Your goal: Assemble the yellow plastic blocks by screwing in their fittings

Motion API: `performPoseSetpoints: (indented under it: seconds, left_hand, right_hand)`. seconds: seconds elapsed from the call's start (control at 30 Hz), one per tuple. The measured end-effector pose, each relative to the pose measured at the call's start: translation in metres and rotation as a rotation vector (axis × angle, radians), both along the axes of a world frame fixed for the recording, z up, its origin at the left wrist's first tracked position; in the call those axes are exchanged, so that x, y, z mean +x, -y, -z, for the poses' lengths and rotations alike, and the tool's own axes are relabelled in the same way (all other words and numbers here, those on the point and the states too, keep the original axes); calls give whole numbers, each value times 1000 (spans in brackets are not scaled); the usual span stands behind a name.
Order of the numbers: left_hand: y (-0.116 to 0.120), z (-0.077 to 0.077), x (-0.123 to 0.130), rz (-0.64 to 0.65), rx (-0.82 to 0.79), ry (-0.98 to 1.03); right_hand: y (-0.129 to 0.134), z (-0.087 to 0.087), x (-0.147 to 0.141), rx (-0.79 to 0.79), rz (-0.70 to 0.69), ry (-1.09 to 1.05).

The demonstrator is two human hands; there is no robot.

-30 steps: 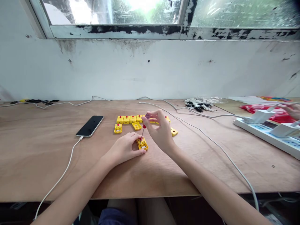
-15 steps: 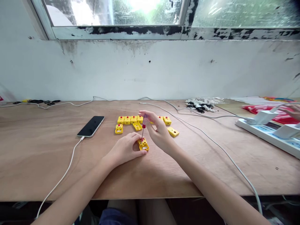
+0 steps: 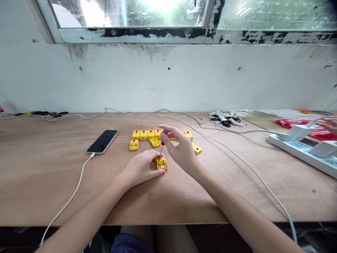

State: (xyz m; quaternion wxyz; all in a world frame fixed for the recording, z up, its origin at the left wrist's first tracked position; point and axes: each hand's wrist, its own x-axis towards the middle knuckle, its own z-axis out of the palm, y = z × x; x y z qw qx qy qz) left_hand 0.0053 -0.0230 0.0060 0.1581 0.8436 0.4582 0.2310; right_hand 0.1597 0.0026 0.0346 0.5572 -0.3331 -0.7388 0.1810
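Note:
My left hand [image 3: 144,165] rests on the table with thumb and fingers closed around a small yellow plastic case [image 3: 161,162], which shows holes, a red button and a white strip. In my right hand [image 3: 181,149] is a screwdriver [image 3: 162,142] with a purple and red handle, held by the fingertips. Its shaft tilts slightly and its tip meets the top of the case. Beyond the hands stands a row of yellow cases with red buttons [image 3: 143,135], partly hidden by my right hand. Near them lie an open yellow case [image 3: 134,144], a yellow shell [image 3: 154,142] and a yellow cover [image 3: 197,148].
A phone [image 3: 102,142] on a white charging cable [image 3: 79,182] lies to the left. At right is a power strip [image 3: 302,154] with plugged-in chargers. Black and white small parts [image 3: 228,117] are heaped at the back. Another person's hand [image 3: 329,125] shows at the right edge.
My right hand has shifted a little to the right and its fingers have turned on the screwdriver handle, which leans more to the right. My left hand stays on the yellow case.

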Motion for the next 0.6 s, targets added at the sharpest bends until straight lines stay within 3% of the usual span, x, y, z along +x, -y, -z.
performPoseSetpoints:
  seconds: [0.1,0.27,0.43,0.6]
  left_hand:
    - [0,0,0,1,11,-1]
    - [1,-1,1,-18,9,-2]
    - [1,0,2,-35,-6,28]
    - [2,1,2,-55,4,10]
  right_hand:
    - [1,-2,1,68,63,56]
    - [1,-3,1,-25,-137,61]
    - [5,-5,-2,0,54,110]
    - [9,-5,-3,56,130,145]
